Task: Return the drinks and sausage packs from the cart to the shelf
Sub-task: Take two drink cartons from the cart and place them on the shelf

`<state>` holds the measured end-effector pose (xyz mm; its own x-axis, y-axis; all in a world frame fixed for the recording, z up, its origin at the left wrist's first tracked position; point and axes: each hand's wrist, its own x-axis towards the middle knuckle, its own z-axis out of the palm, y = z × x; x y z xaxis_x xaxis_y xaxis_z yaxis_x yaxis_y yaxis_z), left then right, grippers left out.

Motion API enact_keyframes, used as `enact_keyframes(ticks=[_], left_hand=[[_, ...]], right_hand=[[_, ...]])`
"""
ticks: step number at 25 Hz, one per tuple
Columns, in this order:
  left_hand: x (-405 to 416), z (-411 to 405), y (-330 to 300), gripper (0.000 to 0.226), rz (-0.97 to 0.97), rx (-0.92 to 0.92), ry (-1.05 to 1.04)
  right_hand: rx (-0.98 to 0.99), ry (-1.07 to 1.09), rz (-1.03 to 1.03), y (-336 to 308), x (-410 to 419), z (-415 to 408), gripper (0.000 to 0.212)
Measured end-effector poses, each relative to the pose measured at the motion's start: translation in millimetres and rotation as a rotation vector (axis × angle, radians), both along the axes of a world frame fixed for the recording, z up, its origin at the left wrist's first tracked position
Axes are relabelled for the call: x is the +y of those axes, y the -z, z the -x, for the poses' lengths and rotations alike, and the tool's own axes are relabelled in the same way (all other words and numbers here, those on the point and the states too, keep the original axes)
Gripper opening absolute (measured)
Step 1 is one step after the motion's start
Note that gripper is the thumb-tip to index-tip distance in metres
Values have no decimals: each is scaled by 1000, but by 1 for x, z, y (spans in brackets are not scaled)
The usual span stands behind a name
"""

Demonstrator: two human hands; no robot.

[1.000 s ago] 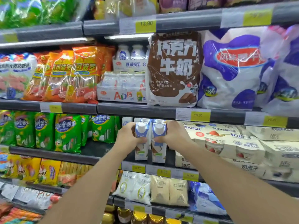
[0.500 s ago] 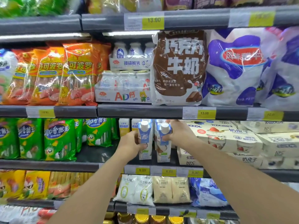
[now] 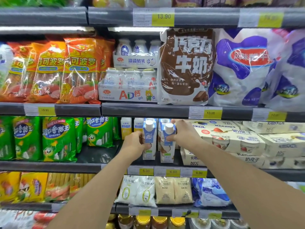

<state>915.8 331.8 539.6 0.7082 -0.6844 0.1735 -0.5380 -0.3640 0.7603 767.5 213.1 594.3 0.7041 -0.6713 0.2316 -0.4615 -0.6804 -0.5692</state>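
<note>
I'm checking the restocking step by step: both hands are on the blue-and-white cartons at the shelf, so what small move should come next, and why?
Probably set both down and let go. The left hand grips the left carton and the right hand the right carton; both stand upright, side by side, bases about level with the shelf edge above the 6.00 price tags.

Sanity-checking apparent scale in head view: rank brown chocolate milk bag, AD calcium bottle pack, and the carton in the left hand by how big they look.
1. brown chocolate milk bag
2. AD calcium bottle pack
3. carton in the left hand, nearer the camera, yet it looks smallest.
</note>
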Motion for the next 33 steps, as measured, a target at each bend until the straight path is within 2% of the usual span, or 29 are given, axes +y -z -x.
enact_keyframes(ticks=[9,13,14,16,19,22,25,29,33], left_hand=[[0,-1,3,36,8,10,4],[15,13,-1,53,-70,6,-7],[23,18,-4,55,-135,-63,-10],[42,30,-17,49,-255,-284,27],[55,62,-46,45,-284,-484,210],[34,99,-59,64,-388,-680,450],[1,129,-46,83,-442,-910,596],[-42,166,-26,93,-515,-863,720],[-93,234,-14,95,-507,-946,818]], right_hand=[[21,19,-19,2,-1,-5,65],[58,46,54,-2,9,4,29],[74,61,91,-6,12,10,30],[131,83,181,-12,18,24,36],[214,139,263,-10,16,45,67],[376,232,308,-3,8,77,74],[487,319,322,13,-4,132,80],[626,468,219,46,-25,231,97],[656,634,124,70,-33,337,97]])
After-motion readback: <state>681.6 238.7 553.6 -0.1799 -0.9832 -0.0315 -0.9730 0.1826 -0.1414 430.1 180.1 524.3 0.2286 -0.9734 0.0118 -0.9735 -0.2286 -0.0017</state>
